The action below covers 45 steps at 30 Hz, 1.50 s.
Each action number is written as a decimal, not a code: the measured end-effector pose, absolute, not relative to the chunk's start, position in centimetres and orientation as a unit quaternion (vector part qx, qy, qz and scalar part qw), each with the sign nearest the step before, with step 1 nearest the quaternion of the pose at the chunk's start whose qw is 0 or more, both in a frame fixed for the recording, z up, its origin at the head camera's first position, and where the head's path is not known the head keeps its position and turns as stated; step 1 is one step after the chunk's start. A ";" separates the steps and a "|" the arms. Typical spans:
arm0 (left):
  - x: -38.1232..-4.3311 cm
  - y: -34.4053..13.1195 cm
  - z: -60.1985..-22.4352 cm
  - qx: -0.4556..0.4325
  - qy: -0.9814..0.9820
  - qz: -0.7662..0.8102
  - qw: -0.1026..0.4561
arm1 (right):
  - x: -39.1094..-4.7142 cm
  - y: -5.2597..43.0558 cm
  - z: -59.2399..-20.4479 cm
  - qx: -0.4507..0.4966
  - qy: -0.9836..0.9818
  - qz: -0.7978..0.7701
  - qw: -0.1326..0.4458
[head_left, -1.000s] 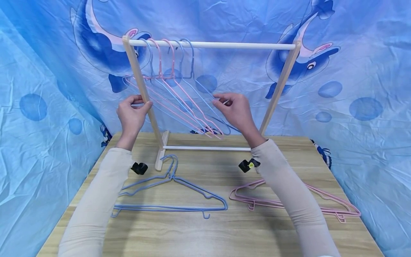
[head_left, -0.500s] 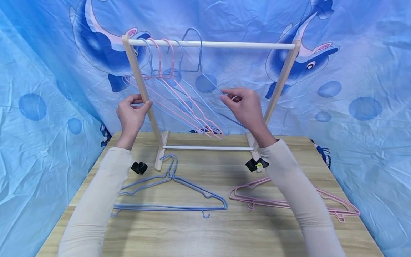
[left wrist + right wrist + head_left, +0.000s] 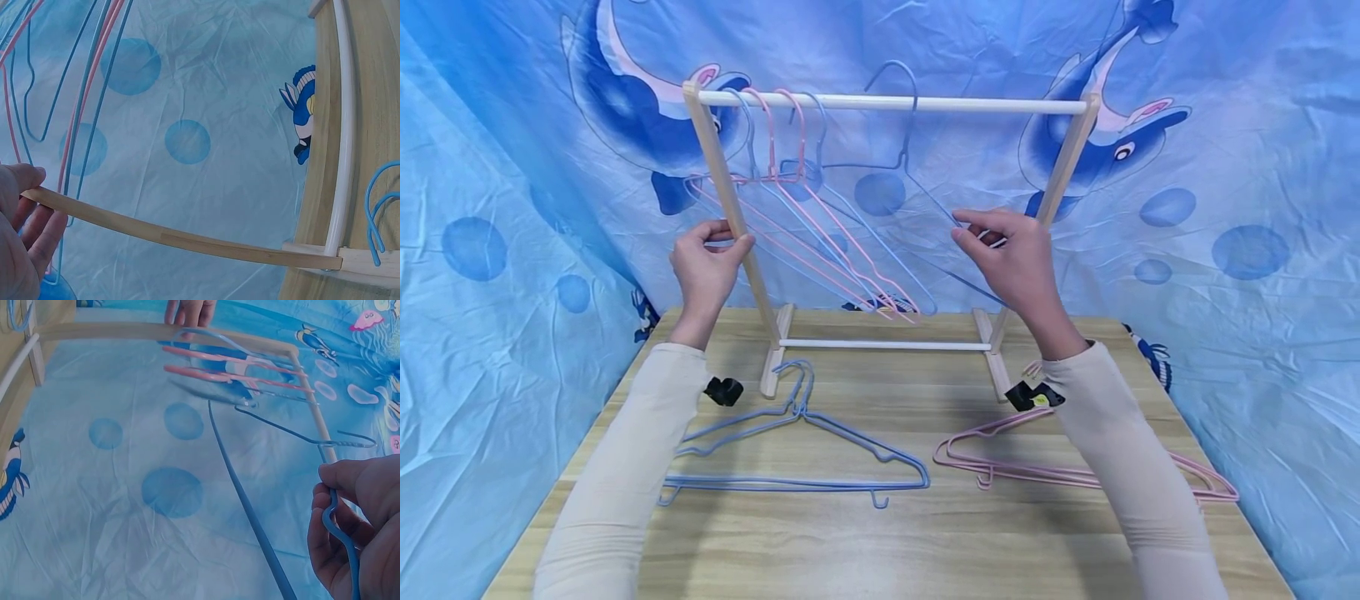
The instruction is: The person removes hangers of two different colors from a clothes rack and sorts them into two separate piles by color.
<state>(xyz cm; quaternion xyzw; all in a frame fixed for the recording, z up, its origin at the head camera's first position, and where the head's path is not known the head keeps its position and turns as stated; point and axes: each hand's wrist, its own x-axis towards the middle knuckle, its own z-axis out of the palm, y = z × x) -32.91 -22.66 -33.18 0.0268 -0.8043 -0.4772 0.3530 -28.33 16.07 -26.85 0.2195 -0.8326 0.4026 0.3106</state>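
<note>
My right hand (image 3: 1011, 254) pinches the sloping shoulder of a blue hanger (image 3: 931, 197) between thumb and fingers. Its hook (image 3: 915, 87) stands raised over the white rod (image 3: 992, 105) of a wooden rack, with its neck crossing in front of the rod. In the right wrist view the hanger's lower bar (image 3: 250, 512) runs down beside the hand. My left hand (image 3: 703, 267) grips the rack's left upright (image 3: 721, 179), thumb on one side and fingers on the other. Blue and pink hangers (image 3: 803, 137) hang bunched at the rod's left end.
Blue hangers (image 3: 850, 432) lie stacked at the front left of the wooden table (image 3: 865, 550). Pink hangers (image 3: 1030, 474) lie at the right, partly hidden under the right sleeve (image 3: 1138, 467). A blue dolphin-print cloth (image 3: 1240, 192) surrounds the table behind and at the sides.
My right hand has carried the blue hanger rightward along the rod, away from the bunch, and its hook has risen above the rod. The left hand has stayed on the upright.
</note>
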 end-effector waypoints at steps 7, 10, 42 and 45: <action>-32.8 -22.8 -33.1 0.024 -0.803 -0.480 0.353 | -27.4 17.7 -27.3 0.215 -0.835 0.388 0.326; -32.8 -22.8 -33.1 0.022 -0.801 -0.483 0.353 | -27.1 18.3 -27.7 0.213 -0.839 0.383 0.322; -32.8 -22.6 -33.1 0.026 -0.807 -0.477 0.348 | -27.3 21.5 -33.8 0.227 -0.867 0.344 0.281; -32.8 -22.6 -33.1 0.026 -0.807 -0.477 0.348 | -27.3 21.6 -34.4 0.224 -0.870 0.341 0.278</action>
